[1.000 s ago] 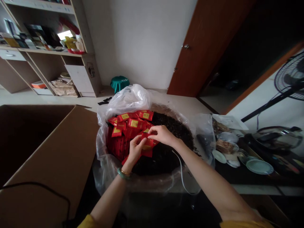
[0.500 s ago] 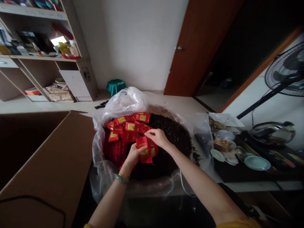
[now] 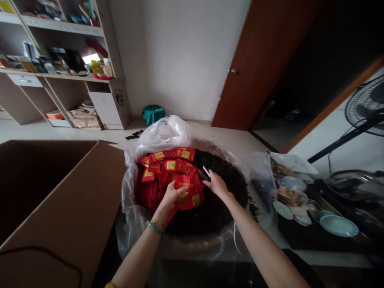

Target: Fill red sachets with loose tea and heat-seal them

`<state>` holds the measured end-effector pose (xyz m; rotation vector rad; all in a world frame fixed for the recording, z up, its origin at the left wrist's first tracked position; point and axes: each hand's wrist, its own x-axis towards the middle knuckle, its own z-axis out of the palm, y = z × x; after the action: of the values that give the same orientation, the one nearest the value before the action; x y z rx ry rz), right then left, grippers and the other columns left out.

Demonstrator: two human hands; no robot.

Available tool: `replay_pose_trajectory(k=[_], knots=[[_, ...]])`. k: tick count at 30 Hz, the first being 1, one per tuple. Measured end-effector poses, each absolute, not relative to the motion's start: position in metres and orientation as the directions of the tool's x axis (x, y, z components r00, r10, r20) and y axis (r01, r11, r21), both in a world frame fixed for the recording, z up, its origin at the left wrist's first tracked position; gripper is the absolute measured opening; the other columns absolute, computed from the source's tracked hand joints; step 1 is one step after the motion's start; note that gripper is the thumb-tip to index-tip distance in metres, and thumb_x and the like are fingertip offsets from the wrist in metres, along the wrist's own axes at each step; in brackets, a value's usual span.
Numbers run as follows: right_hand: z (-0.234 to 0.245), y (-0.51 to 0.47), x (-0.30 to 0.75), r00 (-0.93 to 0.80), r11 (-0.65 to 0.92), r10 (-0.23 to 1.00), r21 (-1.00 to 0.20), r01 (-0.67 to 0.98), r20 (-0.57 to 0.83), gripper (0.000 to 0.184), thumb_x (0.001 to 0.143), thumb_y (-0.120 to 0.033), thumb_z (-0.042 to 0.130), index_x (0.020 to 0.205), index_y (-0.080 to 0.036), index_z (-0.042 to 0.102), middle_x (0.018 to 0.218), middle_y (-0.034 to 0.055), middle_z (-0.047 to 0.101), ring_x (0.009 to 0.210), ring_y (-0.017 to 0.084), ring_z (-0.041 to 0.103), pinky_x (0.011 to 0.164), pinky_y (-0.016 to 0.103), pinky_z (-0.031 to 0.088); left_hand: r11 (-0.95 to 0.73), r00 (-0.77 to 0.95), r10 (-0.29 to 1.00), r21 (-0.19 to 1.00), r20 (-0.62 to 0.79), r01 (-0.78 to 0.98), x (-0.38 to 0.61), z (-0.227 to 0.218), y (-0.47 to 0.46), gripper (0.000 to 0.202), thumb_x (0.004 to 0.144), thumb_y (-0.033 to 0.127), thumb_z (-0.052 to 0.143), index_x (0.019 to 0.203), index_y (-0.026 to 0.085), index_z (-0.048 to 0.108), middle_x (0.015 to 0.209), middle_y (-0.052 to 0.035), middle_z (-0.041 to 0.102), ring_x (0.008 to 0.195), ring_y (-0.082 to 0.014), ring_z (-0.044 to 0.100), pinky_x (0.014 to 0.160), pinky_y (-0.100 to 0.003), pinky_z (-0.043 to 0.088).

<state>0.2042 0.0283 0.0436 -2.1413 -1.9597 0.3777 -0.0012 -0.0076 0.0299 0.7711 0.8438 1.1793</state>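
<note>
A clear plastic bag (image 3: pixel 163 132) lines a big round basket holding dark loose tea leaves (image 3: pixel 228 180) and a heap of small red packets with yellow labels (image 3: pixel 168 164). My left hand (image 3: pixel 171 197) grips a bunch of red packets (image 3: pixel 186 195) over the basket's middle. Just to their right, my right hand (image 3: pixel 216 185) is closed on a small dark tool with a pale tip (image 3: pixel 204 173), over the tea.
An open cardboard box (image 3: pixel 60 200) stands at the left. A dark table at the right carries small dishes (image 3: pixel 339 226), a glass jar and a kettle. Shelves (image 3: pixel 60 72) line the back left wall. A brown door (image 3: pixel 255 64) and a fan (image 3: pixel 366 108) are behind.
My right hand has left the packets in my left hand and now holds a small dark tool a little further right. The left hand keeps its bunch of packets.
</note>
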Motion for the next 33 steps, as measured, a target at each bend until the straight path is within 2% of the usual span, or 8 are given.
replay_pose_trajectory(k=[4,6,8,11,18,24,28,33], knots=[[0.076,0.027,0.214,-0.140,0.143,0.989,-0.577,0.804,0.051,0.054,0.081,-0.036,0.061,0.131,-0.019,0.050,0.116,0.0094,0.066,0.110,0.026,0.059,0.091,0.036,0.045,0.179,0.194,0.976,0.879,-0.101,-0.442,0.000,0.022,-0.006,0.045,0.050,0.036,0.086,0.082,0.008,0.069,0.074,-0.0089,0.073,0.061,-0.0166,0.066,0.061,-0.026,0.050],[0.095,0.023,0.211,-0.319,0.245,0.948,-0.668,0.703,0.012,0.057,0.079,-0.038,0.064,0.131,-0.019,0.051,0.118,0.0070,0.065,0.109,0.025,0.060,0.092,0.037,0.045,0.181,0.235,0.969,0.876,-0.081,-0.447,0.000,0.021,-0.007,0.045,0.053,0.038,0.085,0.083,0.008,0.070,0.076,-0.0097,0.073,0.064,-0.0174,0.066,0.063,-0.027,0.051],[0.110,0.018,0.203,-0.440,0.297,0.897,-0.691,0.659,-0.035,0.060,0.074,-0.039,0.068,0.129,-0.018,0.055,0.119,0.0072,0.065,0.107,0.025,0.061,0.093,0.036,0.045,0.183,0.265,0.962,0.876,-0.066,-0.446,0.000,0.021,-0.008,0.044,0.055,0.039,0.084,0.085,0.009,0.070,0.078,-0.0099,0.073,0.066,-0.0179,0.067,0.065,-0.027,0.051],[0.125,0.012,0.185,-0.512,0.352,0.854,-0.623,0.698,-0.090,0.058,0.069,-0.039,0.072,0.122,-0.019,0.061,0.111,0.0073,0.069,0.103,0.027,0.062,0.090,0.036,0.045,0.174,0.280,0.959,0.890,-0.055,-0.421,-0.001,0.023,-0.010,0.043,0.054,0.038,0.084,0.083,0.009,0.071,0.073,-0.0076,0.072,0.061,-0.0161,0.064,0.061,-0.026,0.049],[0.137,0.005,0.159,-0.537,0.445,0.839,-0.460,0.769,-0.086,0.039,0.078,-0.034,0.062,0.115,-0.022,0.066,0.102,0.0066,0.072,0.088,0.022,0.066,0.076,0.028,0.046,0.189,0.274,0.959,0.884,-0.072,-0.428,-0.001,0.024,-0.011,0.041,0.050,0.035,0.086,0.079,0.010,0.072,0.068,-0.0054,0.071,0.056,-0.0142,0.061,0.058,-0.024,0.047],[0.140,0.008,0.161,-0.543,0.434,0.830,-0.465,0.772,-0.127,0.028,0.080,-0.032,0.059,0.104,-0.022,0.070,0.088,0.0028,0.073,0.077,0.018,0.063,0.066,0.024,0.041,0.265,0.358,0.928,0.853,-0.101,-0.449,-0.001,0.026,-0.014,0.041,0.053,0.037,0.085,0.078,0.009,0.070,0.067,-0.0062,0.070,0.055,-0.0145,0.062,0.058,-0.025,0.048],[0.144,0.007,0.158,-0.516,0.427,0.845,-0.403,0.809,-0.142,0.022,0.080,-0.029,0.058,0.096,-0.023,0.072,0.077,0.0003,0.071,0.067,0.015,0.060,0.059,0.022,0.036,0.261,0.363,0.927,0.852,-0.090,-0.454,0.000,0.027,-0.014,0.043,0.052,0.037,0.085,0.080,0.009,0.069,0.067,-0.0053,0.071,0.055,-0.0139,0.062,0.060,-0.025,0.049],[0.144,0.006,0.151,-0.475,0.420,0.872,-0.319,0.850,-0.118,0.023,0.083,-0.032,0.056,0.100,-0.025,0.071,0.082,0.0017,0.072,0.072,0.017,0.063,0.061,0.023,0.037,0.228,0.339,0.938,0.875,-0.078,-0.428,-0.002,0.022,-0.011,0.047,0.044,0.028,0.089,0.083,0.009,0.069,0.073,-0.0059,0.072,0.061,-0.0151,0.064,0.064,-0.026,0.051]])
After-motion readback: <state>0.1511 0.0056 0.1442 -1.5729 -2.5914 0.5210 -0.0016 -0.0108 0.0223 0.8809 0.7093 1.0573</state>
